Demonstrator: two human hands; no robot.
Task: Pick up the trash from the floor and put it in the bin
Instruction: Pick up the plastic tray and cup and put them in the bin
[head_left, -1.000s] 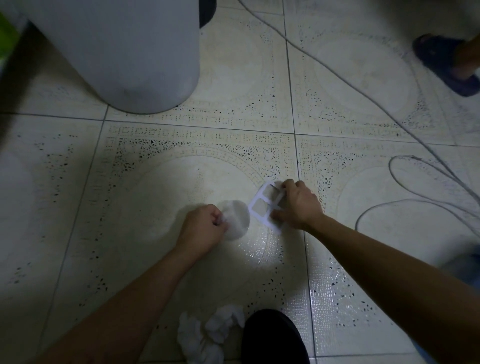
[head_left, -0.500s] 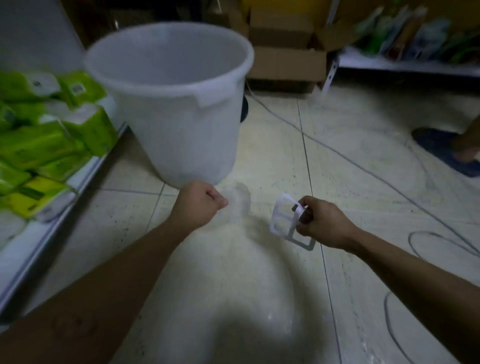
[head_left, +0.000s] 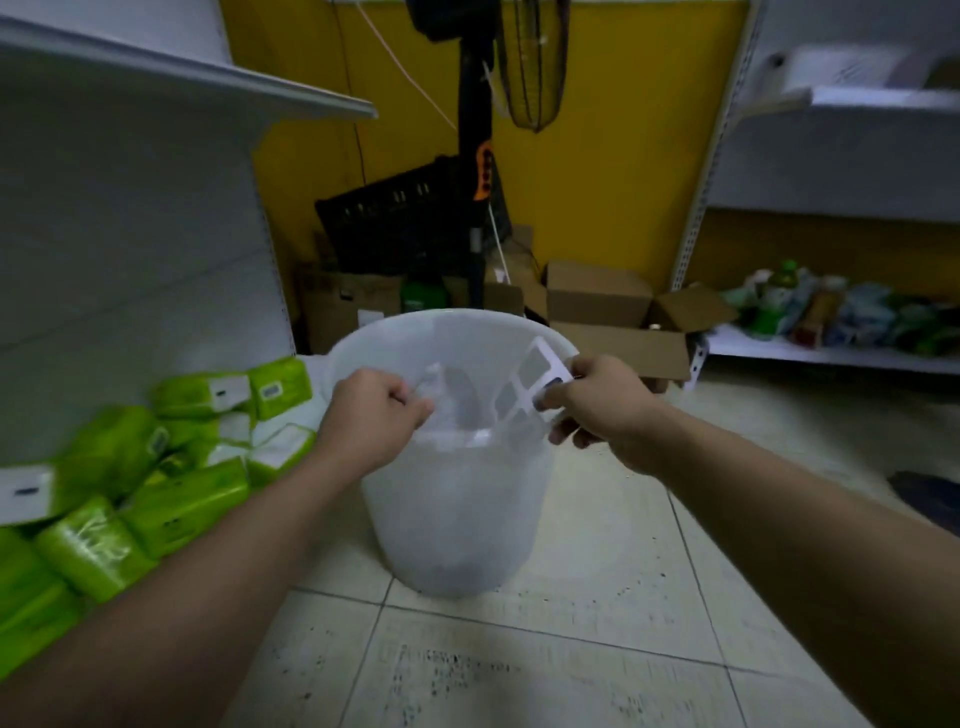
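Fingers (head_left: 558, 397) of the right hand (head_left: 602, 402) pinch a white plastic frame (head_left: 537, 382) with rectangular cut-outs, held tilted over the right side of the bin's mouth at centre frame. Curled into a fist, the left hand (head_left: 376, 415) grips a thin clear plastic piece (head_left: 434, 379) over the left side of the opening. Below both stands the translucent white bin (head_left: 457, 519) on the tiled floor (head_left: 597, 623). Green packets (head_left: 124, 499) crowd the lower left.
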